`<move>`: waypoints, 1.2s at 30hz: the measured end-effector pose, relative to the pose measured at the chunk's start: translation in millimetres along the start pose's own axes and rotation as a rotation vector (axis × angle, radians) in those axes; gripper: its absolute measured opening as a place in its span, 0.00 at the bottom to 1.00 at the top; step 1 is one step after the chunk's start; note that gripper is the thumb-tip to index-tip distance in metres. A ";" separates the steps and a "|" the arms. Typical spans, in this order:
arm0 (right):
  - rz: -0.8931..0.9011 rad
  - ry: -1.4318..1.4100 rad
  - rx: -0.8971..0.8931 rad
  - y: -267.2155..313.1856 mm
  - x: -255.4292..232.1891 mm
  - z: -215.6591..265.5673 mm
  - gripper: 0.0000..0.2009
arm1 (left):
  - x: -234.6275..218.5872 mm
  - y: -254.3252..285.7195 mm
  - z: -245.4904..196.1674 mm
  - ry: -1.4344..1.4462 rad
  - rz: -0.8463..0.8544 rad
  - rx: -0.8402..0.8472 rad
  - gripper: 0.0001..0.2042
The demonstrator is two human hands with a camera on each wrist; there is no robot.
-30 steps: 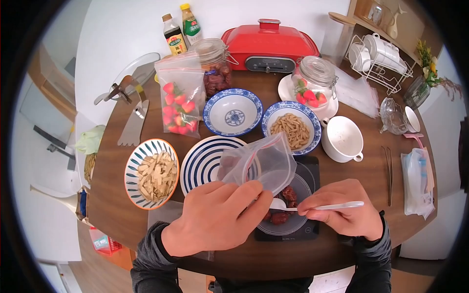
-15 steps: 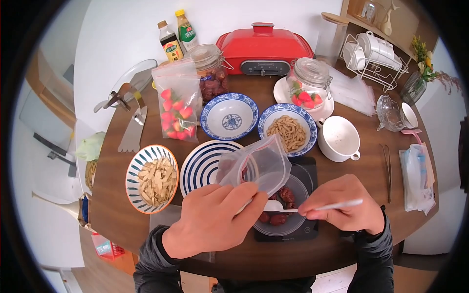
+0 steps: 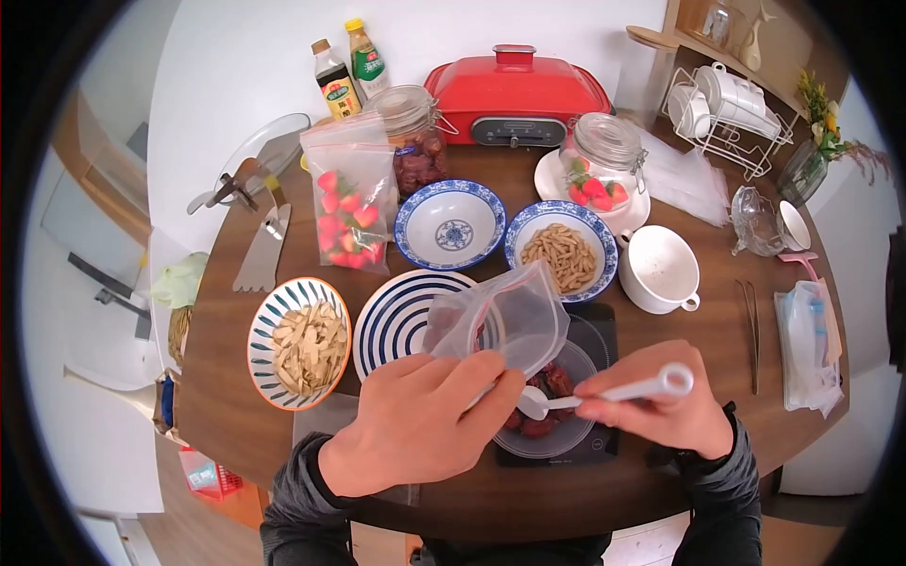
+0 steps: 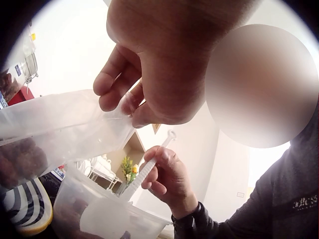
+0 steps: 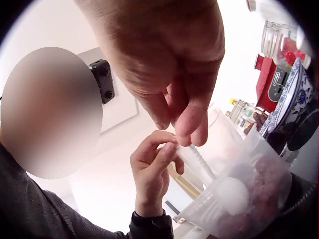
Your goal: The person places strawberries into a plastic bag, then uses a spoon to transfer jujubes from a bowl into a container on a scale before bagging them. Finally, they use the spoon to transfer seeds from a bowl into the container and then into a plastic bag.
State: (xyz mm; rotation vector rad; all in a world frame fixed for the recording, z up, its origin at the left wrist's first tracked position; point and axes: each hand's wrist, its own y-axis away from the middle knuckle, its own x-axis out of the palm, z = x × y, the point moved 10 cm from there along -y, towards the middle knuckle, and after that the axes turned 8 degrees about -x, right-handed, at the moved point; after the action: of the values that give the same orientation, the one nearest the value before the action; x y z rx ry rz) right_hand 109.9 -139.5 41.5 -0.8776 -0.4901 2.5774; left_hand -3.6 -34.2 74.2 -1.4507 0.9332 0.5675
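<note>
White spoon [image 3: 627, 389] has tipped handle-end up, its long stem pinched by the fingers of the right hand [image 3: 662, 407] and sloping left into the tub [image 3: 577, 438], while the left hand's [image 3: 420, 420] fingers grip the bag [image 3: 521, 328] at the tub's far-left side.

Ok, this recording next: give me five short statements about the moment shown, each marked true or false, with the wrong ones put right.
1. The right-hand grip holds a white spoon. True.
2. The left-hand grip holds nothing. False: it holds a clear bag.
3. Dark red fruits lie in the translucent tub. True.
4. The red appliance stands open. False: its lid is on.
5. The orange-rimmed bowl holds pale slices. True.
</note>
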 end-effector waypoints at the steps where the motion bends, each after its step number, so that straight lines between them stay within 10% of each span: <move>1: -0.038 -0.084 0.110 2.9 -2.2 -12.8 0.08 | -0.3 -1.2 0.0 0.023 0.003 -0.003 0.18; 6: -0.013 -0.261 0.358 8.2 3.5 -31.9 0.08 | 1.0 1.2 0.8 -0.006 -0.002 -0.002 0.18; 12: 0.114 -0.139 -0.056 -4.1 5.0 -1.0 0.07 | 1.5 0.9 0.4 -0.009 -0.012 0.008 0.17; 14: 0.052 -0.331 0.379 10.0 7.7 -31.0 0.07 | -0.3 0.6 -0.2 0.006 -0.024 0.008 0.18; 17: 0.008 -0.290 0.418 10.8 6.6 -34.7 0.08 | 0.6 -0.5 -0.2 0.000 0.008 -0.001 0.18; 20: 0.000 -0.185 0.112 2.7 2.1 -15.9 0.09 | 0.4 -0.4 0.8 0.005 0.012 -0.005 0.18; 33: 0.007 -0.223 0.322 7.6 -5.1 -21.6 0.05 | 0.2 0.1 1.0 0.002 0.003 -0.001 0.17; 36: -0.132 0.070 0.114 5.7 -27.7 1.6 0.04 | 0.1 0.4 1.0 -0.005 -0.002 0.002 0.17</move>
State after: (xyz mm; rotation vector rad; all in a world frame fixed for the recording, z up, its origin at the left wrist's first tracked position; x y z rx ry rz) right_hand 127.9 -157.2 54.1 -0.8630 -0.3640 2.4197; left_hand -3.7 -33.2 73.8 -1.4476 0.9282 0.5682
